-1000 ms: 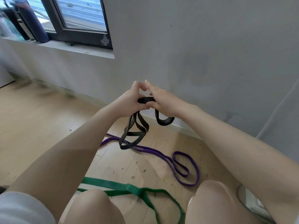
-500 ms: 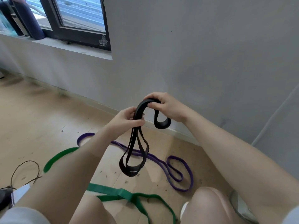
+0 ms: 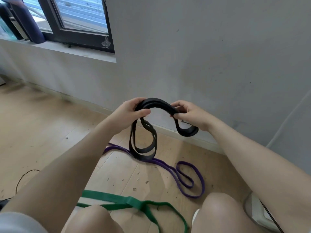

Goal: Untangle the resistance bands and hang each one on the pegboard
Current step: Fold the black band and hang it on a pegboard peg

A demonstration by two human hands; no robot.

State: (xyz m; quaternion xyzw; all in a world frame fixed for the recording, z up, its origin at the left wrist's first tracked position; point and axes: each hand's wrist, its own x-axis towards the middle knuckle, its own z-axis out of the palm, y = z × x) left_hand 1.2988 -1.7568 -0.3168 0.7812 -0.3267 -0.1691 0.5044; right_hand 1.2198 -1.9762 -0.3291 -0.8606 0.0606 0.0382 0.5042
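our hands (image 3: 127, 113) (image 3: 190, 115) have drawn apart, each grip holding the black band (image 3: 158, 105); pulling harder could tighten its hanging loops (image 3: 143, 143) into a knot.

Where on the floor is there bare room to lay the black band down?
Bare floor lies left of the left hand, between the wall and the thin cable. A smaller patch sits between the purple band and the green band. Near the knees it is crowded.
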